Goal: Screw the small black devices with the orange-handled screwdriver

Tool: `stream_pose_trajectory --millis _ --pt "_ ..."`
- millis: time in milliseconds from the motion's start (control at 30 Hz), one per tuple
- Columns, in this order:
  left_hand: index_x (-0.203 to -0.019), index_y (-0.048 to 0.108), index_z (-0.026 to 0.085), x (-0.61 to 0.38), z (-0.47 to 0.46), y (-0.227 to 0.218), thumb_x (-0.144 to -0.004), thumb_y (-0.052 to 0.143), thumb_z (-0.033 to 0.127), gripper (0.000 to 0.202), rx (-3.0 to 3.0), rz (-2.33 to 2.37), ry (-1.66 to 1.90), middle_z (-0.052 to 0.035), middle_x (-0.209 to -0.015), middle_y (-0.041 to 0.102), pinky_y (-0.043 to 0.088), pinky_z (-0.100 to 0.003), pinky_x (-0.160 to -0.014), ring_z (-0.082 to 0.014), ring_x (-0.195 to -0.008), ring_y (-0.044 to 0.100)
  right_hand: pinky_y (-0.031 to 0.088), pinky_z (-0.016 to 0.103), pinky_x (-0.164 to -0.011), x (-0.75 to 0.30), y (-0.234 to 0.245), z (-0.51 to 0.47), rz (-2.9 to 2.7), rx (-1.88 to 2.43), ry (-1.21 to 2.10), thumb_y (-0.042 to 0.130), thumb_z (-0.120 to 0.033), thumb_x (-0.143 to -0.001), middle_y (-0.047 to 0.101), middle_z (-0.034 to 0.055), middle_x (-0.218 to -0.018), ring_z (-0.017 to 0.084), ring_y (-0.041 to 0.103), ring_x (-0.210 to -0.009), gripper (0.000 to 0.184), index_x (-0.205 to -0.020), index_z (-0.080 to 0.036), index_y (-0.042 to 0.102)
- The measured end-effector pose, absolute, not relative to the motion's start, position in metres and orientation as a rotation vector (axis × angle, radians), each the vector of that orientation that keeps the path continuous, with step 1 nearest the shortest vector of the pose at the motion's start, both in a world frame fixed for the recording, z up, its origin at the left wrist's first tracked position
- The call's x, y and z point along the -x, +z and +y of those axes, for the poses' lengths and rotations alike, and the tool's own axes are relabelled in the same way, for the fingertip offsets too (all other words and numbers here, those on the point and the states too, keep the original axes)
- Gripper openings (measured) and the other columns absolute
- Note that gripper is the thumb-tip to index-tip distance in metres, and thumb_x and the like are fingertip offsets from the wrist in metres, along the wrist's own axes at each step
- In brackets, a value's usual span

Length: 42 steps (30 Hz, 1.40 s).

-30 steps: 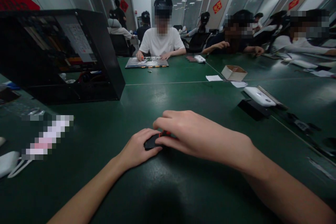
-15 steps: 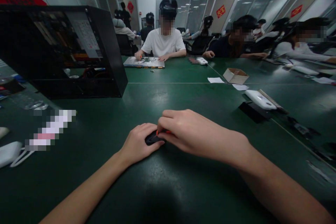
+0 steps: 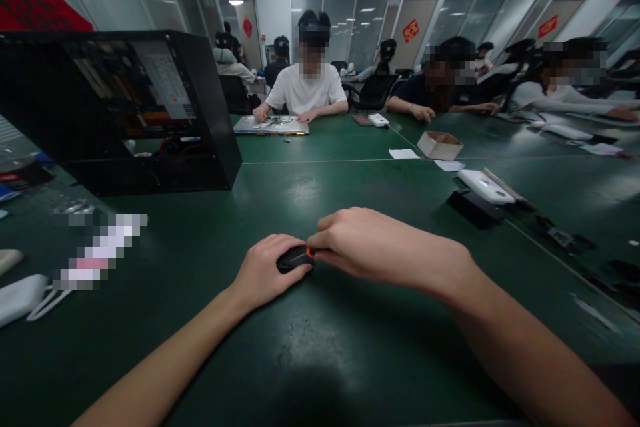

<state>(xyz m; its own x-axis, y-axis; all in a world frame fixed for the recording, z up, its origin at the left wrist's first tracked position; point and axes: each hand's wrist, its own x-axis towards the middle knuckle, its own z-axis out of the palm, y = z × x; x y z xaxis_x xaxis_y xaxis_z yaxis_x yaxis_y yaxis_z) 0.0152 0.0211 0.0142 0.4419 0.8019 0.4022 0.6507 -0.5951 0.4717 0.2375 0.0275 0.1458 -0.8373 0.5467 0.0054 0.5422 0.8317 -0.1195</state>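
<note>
A small black object with an orange part (image 3: 295,257) lies on the green table (image 3: 320,347) between my hands. My left hand (image 3: 265,273) curls around its left side and holds it down. My right hand (image 3: 380,250) reaches in from the right, its fingertips pinched on the orange end. Most of the object is hidden under my fingers, so I cannot make out what it is.
An open black computer case (image 3: 120,113) stands at the left rear. A white device on a black base (image 3: 483,190) lies to the right, a small cardboard box (image 3: 440,145) behind it. White items (image 3: 20,297) lie at the far left. Several people sit across the table.
My right fingers have drawn in from a flatter cover over the object to a pinch at its orange end. The view tilted slightly; both hands stay in the same place.
</note>
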Motion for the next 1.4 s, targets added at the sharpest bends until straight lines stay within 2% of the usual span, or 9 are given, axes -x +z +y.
stream_pose_trajectory --millis 167,400,567,700,933,1100,1200,1267,1400 --pt "-0.120 0.069 0.021 -0.011 0.025 0.008 -0.088 0.073 0.041 0.039 -2.458 1.282 0.882 -0.0069 -0.116 0.076 0.054 -0.038 -0.094 -0.0258 -0.103 0.072 0.039 0.027 -0.066 -0.267 0.146 0.042 -2.926 0.929 0.182 0.058 -0.023 -0.097 0.074 0.0046 -0.082 0.016 0.066 -0.075 0.021 -0.094 -0.021 0.078" --pt "-0.115 0.071 0.021 -0.010 0.028 0.008 -0.086 0.073 0.041 0.035 -2.477 1.270 0.890 -0.0057 -0.111 0.077 0.056 -0.037 -0.089 -0.0248 -0.098 0.074 0.045 0.025 -0.067 -0.291 0.130 0.051 -2.858 0.943 0.399 0.057 -0.023 -0.097 0.076 0.0049 -0.090 0.015 0.068 -0.077 0.024 -0.107 -0.020 0.078" --pt "-0.113 0.072 0.020 -0.011 0.028 0.008 -0.085 0.073 0.040 0.034 -2.466 1.270 0.895 -0.0054 -0.109 0.077 0.056 -0.037 -0.088 -0.0251 -0.097 0.074 0.048 0.026 -0.074 -0.301 0.091 0.060 -2.642 1.006 0.467 0.059 -0.035 -0.097 0.078 0.0056 -0.096 0.016 0.070 -0.082 0.026 -0.103 -0.019 0.079" --pt "-0.114 0.071 0.021 -0.010 0.029 0.008 -0.085 0.073 0.040 0.035 -2.465 1.264 0.877 -0.0057 -0.110 0.077 0.055 -0.037 -0.089 -0.0254 -0.097 0.073 0.042 0.028 -0.067 -0.305 0.047 0.080 -2.647 1.060 0.246 0.050 -0.052 -0.100 0.074 0.0063 -0.078 0.016 0.065 -0.070 0.047 -0.086 -0.016 0.077" --pt "-0.115 0.071 0.020 -0.009 0.029 0.008 -0.085 0.075 0.039 0.035 -2.482 1.228 0.882 -0.0067 -0.110 0.077 0.055 -0.038 -0.089 -0.0255 -0.098 0.072 0.028 0.028 -0.058 -0.296 -0.001 0.095 -2.718 0.971 -0.045 0.031 -0.059 -0.104 0.066 0.0044 -0.067 0.013 0.055 -0.060 0.063 -0.073 -0.017 0.067" --pt "-0.115 0.071 0.020 -0.008 0.028 0.006 -0.085 0.075 0.038 0.035 -2.509 1.199 0.897 -0.0067 -0.110 0.077 0.055 -0.038 -0.088 -0.0251 -0.097 0.072 0.023 0.031 -0.056 -0.294 0.016 0.078 -2.547 0.799 -0.611 0.040 -0.058 -0.102 0.059 0.0035 -0.059 0.013 0.047 -0.056 0.060 -0.065 -0.017 0.065" --pt "-0.114 0.071 0.020 -0.008 0.030 0.004 -0.085 0.076 0.039 0.035 -2.521 1.156 0.908 -0.0063 -0.109 0.078 0.055 -0.037 -0.087 -0.0247 -0.095 0.073 0.024 0.031 -0.057 -0.291 0.025 0.068 -2.468 0.712 -0.762 0.047 -0.055 -0.100 0.057 0.0023 -0.057 0.013 0.045 -0.056 0.055 -0.062 -0.019 0.063" --pt "-0.115 0.071 0.020 -0.008 0.031 0.003 -0.085 0.077 0.039 0.036 -2.531 1.120 0.912 -0.0059 -0.108 0.078 0.055 -0.037 -0.087 -0.0246 -0.095 0.073 0.024 0.030 -0.057 -0.288 0.024 0.066 -2.468 0.745 -0.686 0.047 -0.052 -0.102 0.057 0.0018 -0.056 0.012 0.045 -0.056 0.055 -0.061 -0.018 0.062" --pt "-0.116 0.071 0.021 -0.009 0.033 0.002 -0.085 0.077 0.041 0.037 -2.546 1.083 0.911 -0.0061 -0.109 0.078 0.056 -0.037 -0.087 -0.0252 -0.096 0.074 0.025 0.029 -0.057 -0.283 0.008 0.070 -2.554 0.885 -0.250 0.036 -0.046 -0.107 0.059 0.0014 -0.056 0.010 0.048 -0.053 0.059 -0.061 -0.017 0.061"
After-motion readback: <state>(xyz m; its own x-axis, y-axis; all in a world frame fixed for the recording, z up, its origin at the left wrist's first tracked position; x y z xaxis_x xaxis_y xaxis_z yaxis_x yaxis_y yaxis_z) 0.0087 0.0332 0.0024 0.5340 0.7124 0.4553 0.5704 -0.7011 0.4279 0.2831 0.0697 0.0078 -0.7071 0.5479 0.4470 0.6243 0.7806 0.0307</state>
